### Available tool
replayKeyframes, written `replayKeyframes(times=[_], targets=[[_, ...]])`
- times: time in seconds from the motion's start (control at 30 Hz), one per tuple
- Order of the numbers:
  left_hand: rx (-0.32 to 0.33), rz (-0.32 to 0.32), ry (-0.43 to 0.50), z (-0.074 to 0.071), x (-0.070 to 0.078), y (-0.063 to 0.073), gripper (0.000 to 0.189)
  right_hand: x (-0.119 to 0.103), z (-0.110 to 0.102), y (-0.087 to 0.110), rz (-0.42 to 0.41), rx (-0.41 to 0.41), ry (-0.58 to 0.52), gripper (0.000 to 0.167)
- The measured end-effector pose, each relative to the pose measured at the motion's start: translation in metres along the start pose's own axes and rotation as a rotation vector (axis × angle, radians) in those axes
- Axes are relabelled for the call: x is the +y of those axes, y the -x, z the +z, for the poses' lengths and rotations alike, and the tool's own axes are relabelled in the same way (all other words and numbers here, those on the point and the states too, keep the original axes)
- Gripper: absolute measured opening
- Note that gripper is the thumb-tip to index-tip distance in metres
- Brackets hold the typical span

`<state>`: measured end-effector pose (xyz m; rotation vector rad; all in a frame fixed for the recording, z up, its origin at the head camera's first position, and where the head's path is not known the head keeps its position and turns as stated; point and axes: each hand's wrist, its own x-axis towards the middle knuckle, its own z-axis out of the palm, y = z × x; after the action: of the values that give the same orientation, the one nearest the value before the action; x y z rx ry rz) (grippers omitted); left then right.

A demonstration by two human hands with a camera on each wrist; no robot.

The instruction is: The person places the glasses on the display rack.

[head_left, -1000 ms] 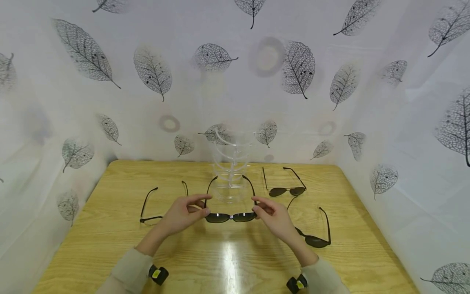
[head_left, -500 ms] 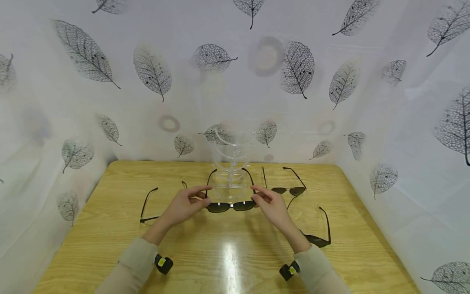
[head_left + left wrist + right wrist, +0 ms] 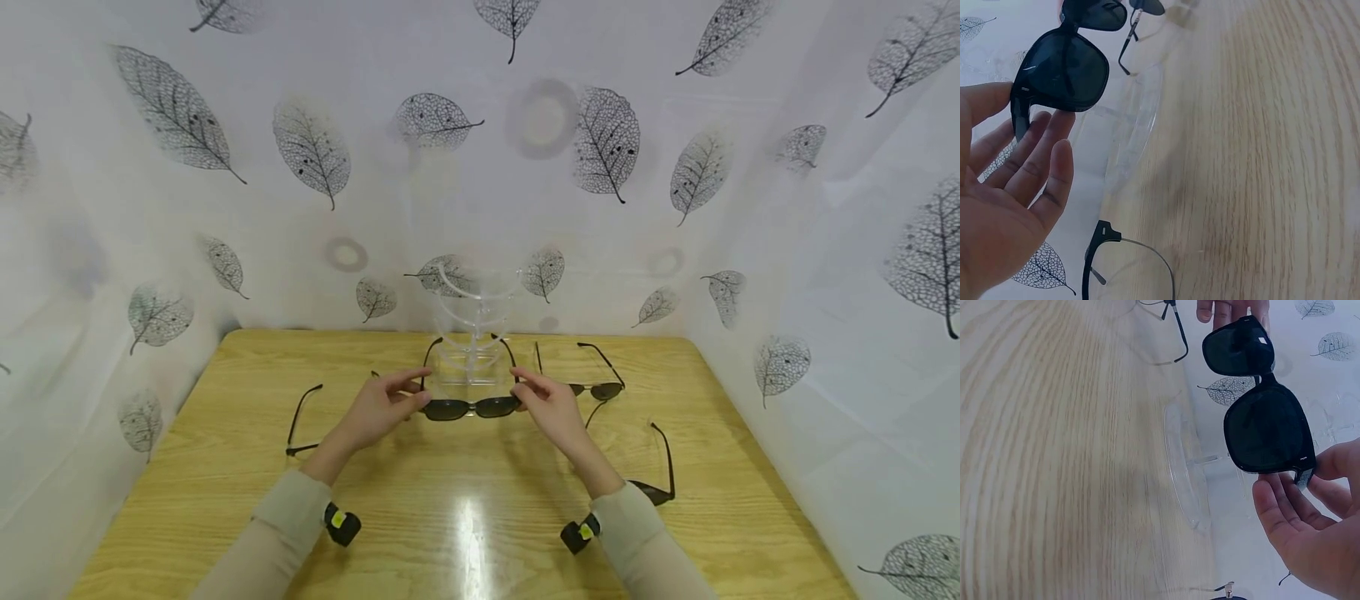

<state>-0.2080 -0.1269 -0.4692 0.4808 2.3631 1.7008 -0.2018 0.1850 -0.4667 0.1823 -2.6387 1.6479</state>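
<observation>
Black sunglasses [image 3: 447, 409] with dark lenses are held up level between both hands, temples spread and pointing away toward a clear tiered display stand [image 3: 478, 312]. My left hand [image 3: 381, 408] pinches the left hinge corner between thumb and fingers. At the opposite corner my right hand [image 3: 553, 410] grips the frame the same way. In the left wrist view, the fingers lie behind the temple of the sunglasses [image 3: 1066, 72]. The right wrist view shows the lenses of the sunglasses [image 3: 1267, 428] from the front, above the stand's clear curved base [image 3: 1179, 472].
Glasses with a dark frame [image 3: 298, 417] lie left on the wooden table [image 3: 420, 508], partly hidden by the left arm. Behind the right hand are thin-framed sunglasses [image 3: 606, 391]. Another dark pair of sunglasses [image 3: 660, 493] lies front right, partly covered by the right sleeve. A leaf-print curtain [image 3: 480, 192] surrounds the table.
Both hands have carried the black sunglasses away from the body, closer to the clear stand. The temple tips now overlap the stand's lower tiers in the head view.
</observation>
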Motion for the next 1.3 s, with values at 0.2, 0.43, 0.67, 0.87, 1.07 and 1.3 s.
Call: replayKeyframes(times=[0.2,0.43,0.67,0.87,1.07,1.3], targets=[[0.046,-0.018,0.022,0.001,-0.001,-0.009,0.046,0.000,0.001,-0.008,0.032,0.002,-0.005,0.038],[0.080,0.002,-0.005,0.002,-0.005,-0.017,0.044,0.000,0.002,-0.018,0.025,-0.008,-0.046,0.039],[0.087,-0.003,-0.011,0.003,-0.005,-0.021,0.046,0.002,0.004,-0.024,0.031,-0.013,-0.077,0.041],[0.085,-0.019,-0.022,0.001,-0.007,-0.025,0.052,-0.002,0.004,-0.029,0.052,-0.018,-0.016,0.044],[0.093,-0.023,-0.022,0.002,-0.007,-0.030,0.054,-0.003,0.004,-0.035,0.068,-0.058,-0.012,0.049],[0.128,-0.025,-0.035,0.004,-0.009,-0.038,0.051,-0.001,0.003,-0.040,0.052,-0.108,0.010,0.056]])
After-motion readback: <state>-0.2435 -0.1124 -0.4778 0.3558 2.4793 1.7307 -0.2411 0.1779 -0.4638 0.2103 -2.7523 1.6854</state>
